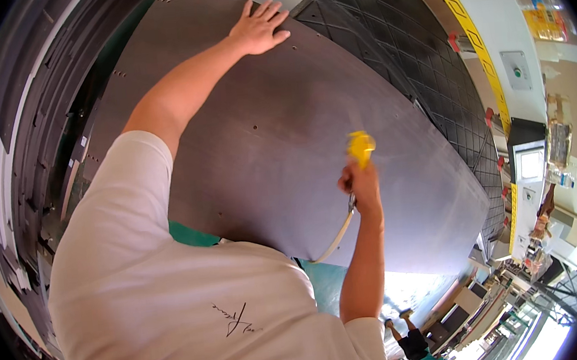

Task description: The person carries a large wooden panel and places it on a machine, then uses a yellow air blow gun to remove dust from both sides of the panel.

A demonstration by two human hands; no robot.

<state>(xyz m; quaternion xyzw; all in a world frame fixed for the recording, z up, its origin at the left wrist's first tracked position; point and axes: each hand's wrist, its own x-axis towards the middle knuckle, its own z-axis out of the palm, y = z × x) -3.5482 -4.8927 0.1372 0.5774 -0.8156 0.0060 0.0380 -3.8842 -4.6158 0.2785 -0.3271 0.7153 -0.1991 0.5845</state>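
A large dark grey-brown panel with small drilled holes lies in front of me. Near its far edge my left hand rests on the surface, fingers spread and nothing in it. My right hand is closed around a yellow air blow gun, held above the panel's right half. The gun and hand are somewhat smeared by motion. From the bottom of the grip a pale hose curves down toward my waist and passes out of sight there.
Beyond the panel is a black gridded machine bed, then a pale machine beam with a yellow strip and red-tipped clamps. Dark stacked boards stand at left. Bottles sit at far right. Another person is at lower right.
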